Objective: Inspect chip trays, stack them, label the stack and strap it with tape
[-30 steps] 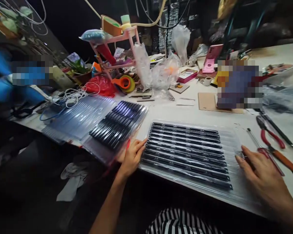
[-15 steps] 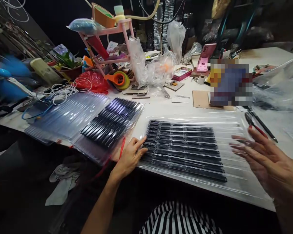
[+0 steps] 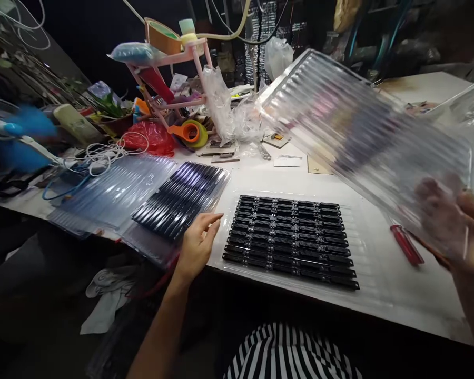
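Observation:
A clear ribbed plastic tray point(image 3: 363, 131) hangs tilted in the air at the right, with my right hand point(image 3: 458, 221) closed on its right end. Below and left of it, a second clear tray point(image 3: 365, 231) lies on the table near the front edge. Rows of black strips point(image 3: 288, 239) fill its left and middle part, uncovered. My left hand point(image 3: 199, 242) is just left of this tray, fingers bent and a little apart, holding nothing.
Another tray of black strips point(image 3: 181, 197) and stacked clear trays point(image 3: 114, 189) lie to the left. Red-handled pliers point(image 3: 406, 245) rest at the right. A pink rack point(image 3: 174, 58), an orange tape ring point(image 3: 189, 131) and plastic bags point(image 3: 221, 105) stand at the back.
The clear tray that lay over the black strips has been lifted up and to the right in my right hand. My left hand has come off the tray's edge and moved slightly left.

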### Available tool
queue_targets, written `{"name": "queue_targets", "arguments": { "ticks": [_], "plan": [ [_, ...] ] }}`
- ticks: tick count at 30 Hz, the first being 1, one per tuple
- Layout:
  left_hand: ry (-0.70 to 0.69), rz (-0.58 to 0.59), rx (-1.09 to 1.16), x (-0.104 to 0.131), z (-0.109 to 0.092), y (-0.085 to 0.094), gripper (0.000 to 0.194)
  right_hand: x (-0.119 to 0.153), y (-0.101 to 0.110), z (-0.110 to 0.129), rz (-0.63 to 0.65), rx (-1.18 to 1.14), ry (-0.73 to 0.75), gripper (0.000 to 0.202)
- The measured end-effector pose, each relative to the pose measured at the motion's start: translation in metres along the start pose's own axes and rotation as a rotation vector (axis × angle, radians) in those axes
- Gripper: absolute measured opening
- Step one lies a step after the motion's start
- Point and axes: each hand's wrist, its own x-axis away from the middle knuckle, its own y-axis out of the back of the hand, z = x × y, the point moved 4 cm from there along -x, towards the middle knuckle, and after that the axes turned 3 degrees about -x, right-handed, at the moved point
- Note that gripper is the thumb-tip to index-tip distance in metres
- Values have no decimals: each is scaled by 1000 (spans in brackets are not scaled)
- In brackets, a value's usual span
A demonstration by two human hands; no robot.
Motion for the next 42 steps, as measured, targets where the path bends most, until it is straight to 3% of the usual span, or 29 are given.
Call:
{"name": "queue_targets", "arguments": {
  "ticks": [5, 10, 16, 31, 35, 42],
  "plan": [
    [-305, 79, -274, -28, -33, -29, 19, -17, 8, -4, -68, -181, -12, 32],
    [-557, 289, -598, -62, -51, -71, 16, -19, 25, -12, -193, -149, -160, 33],
    [-607, 377, -711, -78, -40, -92, 12, -19, 30, -6, -201, -137, -152, 30],
    [-725, 479, -755, -77, -38, -89, 11, -18, 30, -2, -175, -247, -70, 32],
    [-718, 458, -751, -81, -52, -95, 13, -18, 29, -3, -136, -258, -72, 32],
    [-831, 551, -784, -79, -76, -132, 12, -17, 27, -5, -176, -228, -157, 33]
  ]
}}
